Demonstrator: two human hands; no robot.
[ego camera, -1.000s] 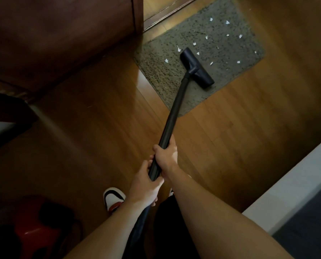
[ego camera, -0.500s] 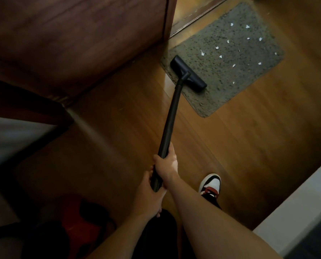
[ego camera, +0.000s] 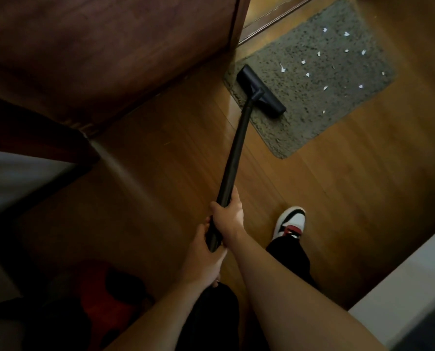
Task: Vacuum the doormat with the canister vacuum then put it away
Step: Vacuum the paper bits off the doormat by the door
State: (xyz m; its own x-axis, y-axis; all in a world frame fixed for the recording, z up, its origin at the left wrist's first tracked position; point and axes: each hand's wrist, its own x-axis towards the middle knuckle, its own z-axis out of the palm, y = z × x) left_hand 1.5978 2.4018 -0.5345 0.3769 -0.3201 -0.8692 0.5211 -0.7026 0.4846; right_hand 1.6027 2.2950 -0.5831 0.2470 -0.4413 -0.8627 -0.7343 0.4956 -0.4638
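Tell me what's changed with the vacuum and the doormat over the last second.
The vacuum head slid from the middle of the doormat to its left end. A white shoe has stepped forward on the right. The left hand and right hand still grip the wand, right nearer the head, and white paper scraps still lie on the mat's right part.

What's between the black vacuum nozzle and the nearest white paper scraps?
In the head view, only bare pile of the grey speckled doormat separates the black vacuum nozzle from the nearest white paper scraps.
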